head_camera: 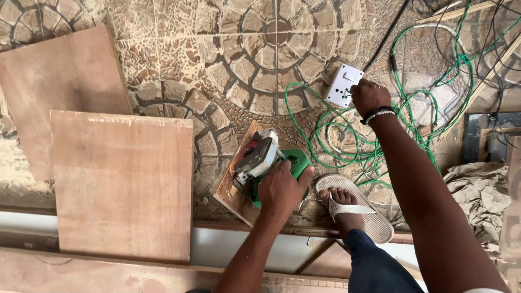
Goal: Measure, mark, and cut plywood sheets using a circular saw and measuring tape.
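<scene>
My left hand (282,188) grips the green handle of a circular saw (263,157), which rests on a small piece of plywood (230,190) on the patterned tile floor. My right hand (368,96) reaches far out to a white socket box (343,85) lying on the floor, fingers pinched at a plug with green wire (304,116). A dark bracelet and a bead band sit on that wrist. My right foot in a white sandal (353,209) stands beside the saw.
Two large plywood sheets (122,184) (59,87) lie to the left. Green and white cables (418,119) loop over the floor at right, with black wires farther back. Crumpled sacking (480,201) lies at right. A wooden frame edge (163,274) runs along the bottom.
</scene>
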